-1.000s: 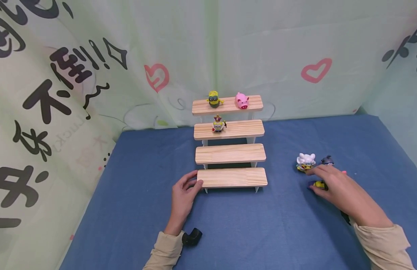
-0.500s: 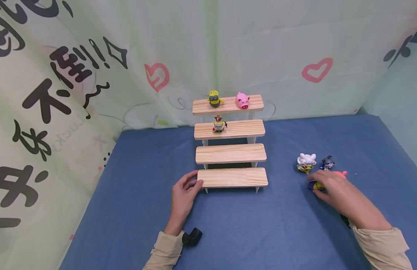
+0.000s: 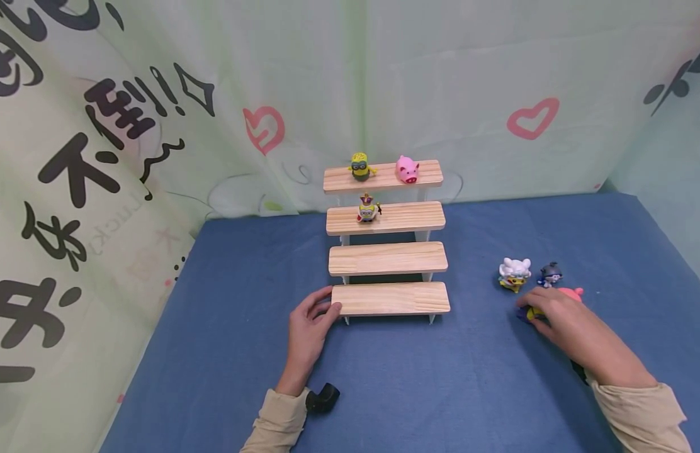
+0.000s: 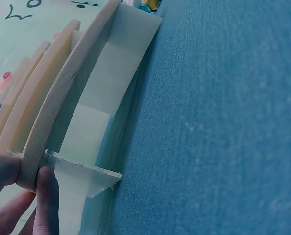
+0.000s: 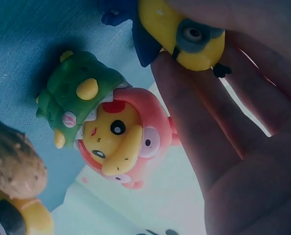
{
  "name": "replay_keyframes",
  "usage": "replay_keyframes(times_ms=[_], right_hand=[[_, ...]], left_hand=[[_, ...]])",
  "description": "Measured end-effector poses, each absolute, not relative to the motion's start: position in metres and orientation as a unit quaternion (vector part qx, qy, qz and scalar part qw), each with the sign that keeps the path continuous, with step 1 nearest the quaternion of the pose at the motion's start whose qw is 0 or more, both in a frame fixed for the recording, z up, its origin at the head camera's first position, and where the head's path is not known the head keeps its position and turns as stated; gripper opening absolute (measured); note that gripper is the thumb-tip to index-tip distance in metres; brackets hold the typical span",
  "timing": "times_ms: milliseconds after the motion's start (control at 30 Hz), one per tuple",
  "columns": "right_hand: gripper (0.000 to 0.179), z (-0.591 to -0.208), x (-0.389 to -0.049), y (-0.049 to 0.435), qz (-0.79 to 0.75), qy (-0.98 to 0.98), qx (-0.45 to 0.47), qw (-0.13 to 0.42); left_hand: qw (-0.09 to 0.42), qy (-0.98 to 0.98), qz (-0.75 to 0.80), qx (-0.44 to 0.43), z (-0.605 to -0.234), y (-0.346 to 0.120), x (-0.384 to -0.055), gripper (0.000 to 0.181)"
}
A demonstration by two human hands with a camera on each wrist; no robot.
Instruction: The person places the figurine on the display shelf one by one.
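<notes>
Yellow-and-blue toy pinched by the right hand at the right of the blue table.
It is clamped between thumb and fingers, just beside a pink-and-green toy; farther off, a white toy is seen. The nearest shelf is gripped at its left end by the left hand.

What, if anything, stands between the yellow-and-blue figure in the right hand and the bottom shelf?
Nothing visible does: only blue cloth lies between the yellow-and-blue figure, pinched in the right hand, and the bottom shelf. The white-hatted figure stands beyond that straight path. The left hand grips the shelf's left end, away from it.
</notes>
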State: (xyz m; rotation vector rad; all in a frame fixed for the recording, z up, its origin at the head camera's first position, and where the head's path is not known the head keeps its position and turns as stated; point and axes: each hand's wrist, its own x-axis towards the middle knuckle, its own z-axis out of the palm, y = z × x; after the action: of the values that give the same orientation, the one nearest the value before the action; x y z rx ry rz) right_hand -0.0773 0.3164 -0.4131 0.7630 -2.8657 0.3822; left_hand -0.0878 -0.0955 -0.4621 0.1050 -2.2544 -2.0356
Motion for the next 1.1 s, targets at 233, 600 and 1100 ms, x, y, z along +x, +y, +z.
replay_keyframes(times_ms=[233,600,1100], right_hand=[[0.031,-0.414,-0.077,0.318,0.124,-0.955,0.256,0.081],[0.030,-0.415,-0.076,0.316,0.132,-0.954,0.254,0.086],[0.031,-0.404,-0.080,0.311,0.138,-0.951,0.254,0.106]], left_hand=[[0.052,-0.741,-0.669,0.030,-0.461,-0.095,-0.087,0.041],[0.050,-0.745,-0.664,0.035,-0.462,-0.095,-0.086,0.043],[0.047,-0.738,-0.673,0.036,-0.461,-0.095,-0.087,0.043]])
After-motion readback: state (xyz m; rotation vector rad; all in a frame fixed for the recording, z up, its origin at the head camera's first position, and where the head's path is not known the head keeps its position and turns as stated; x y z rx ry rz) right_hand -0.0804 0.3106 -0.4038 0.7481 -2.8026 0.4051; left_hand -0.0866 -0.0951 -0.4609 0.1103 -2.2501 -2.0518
